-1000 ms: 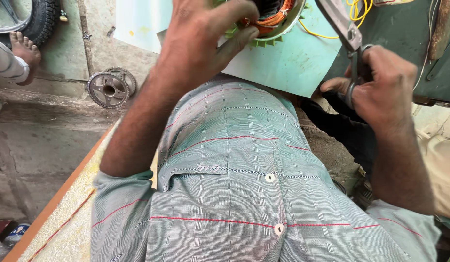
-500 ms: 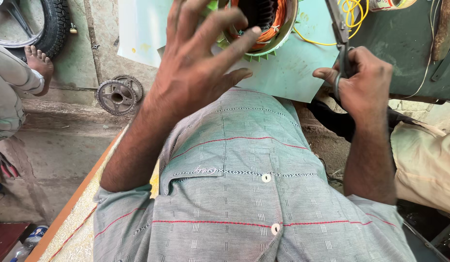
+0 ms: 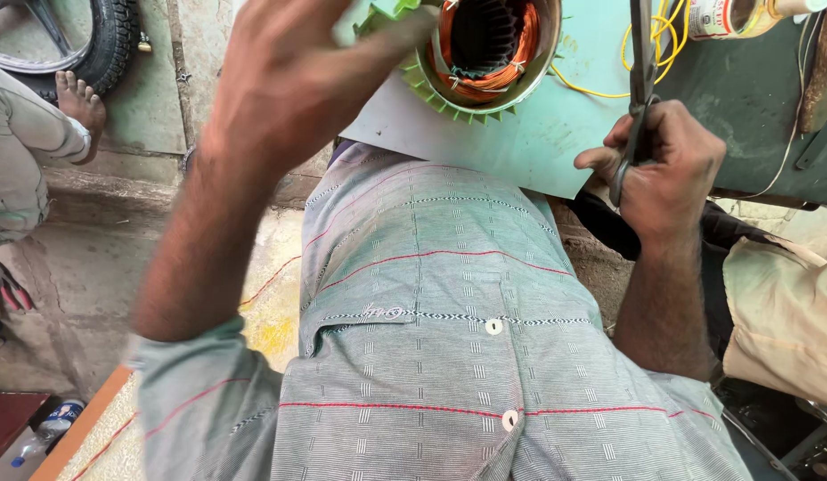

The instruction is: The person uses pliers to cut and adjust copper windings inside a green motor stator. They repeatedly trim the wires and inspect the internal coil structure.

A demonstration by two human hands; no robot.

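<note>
From the head camera, looking down over a grey checked shirt [image 3: 449,338], the left hand [image 3: 289,80] is raised close to the lens and blurred, fingers spread and loosely curled, holding nothing; its fingertips reach the green finned edge of the motor stator [image 3: 484,53]. The stator stands on a pale green sheet [image 3: 538,134] on the desk [image 3: 752,98], its round steel shell open toward the camera, with copper-coloured windings and white ties showing inside. The right hand [image 3: 658,165] is closed around the handles of a pair of scissors [image 3: 640,80], whose blades point up and away along the sheet, just right of the stator. Yellow wire [image 3: 663,36] loops on the desk behind the scissors, and a small tin [image 3: 725,16] sits at the top edge. At the far left, on the floor, lie a tyre [image 3: 110,36] and another person's bare foot [image 3: 79,98]. A plastic bottle [image 3: 48,428] lies at the lower left.
</note>
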